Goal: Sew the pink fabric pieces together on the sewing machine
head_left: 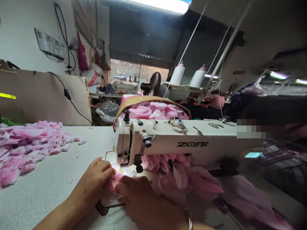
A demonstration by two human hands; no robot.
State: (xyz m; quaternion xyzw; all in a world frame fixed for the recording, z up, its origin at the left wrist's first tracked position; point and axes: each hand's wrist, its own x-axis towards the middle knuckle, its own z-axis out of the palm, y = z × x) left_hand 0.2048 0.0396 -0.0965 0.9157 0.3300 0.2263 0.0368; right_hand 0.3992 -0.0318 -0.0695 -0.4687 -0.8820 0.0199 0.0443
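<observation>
Under the lit needle end of a white sewing machine (163,137), a small pink fabric piece (113,182) lies between my hands. My left hand (99,174), with a ring on one finger, pinches its left side with the fingers curled. From the right, my right hand (137,191) closes on the near edge of the same piece; its fingertips are partly hidden. The needle and presser foot are too small and glaring to make out. Right of my right hand, loose pink fabric pieces (178,179) lie under and beside the machine arm.
A heap of small pink pieces (31,147) covers the table's left side. Behind the machine stands a box (120,110) full of pink fabric. Two white thread cones (177,74) stand on a rack above. A person (216,99) in pink is in the background.
</observation>
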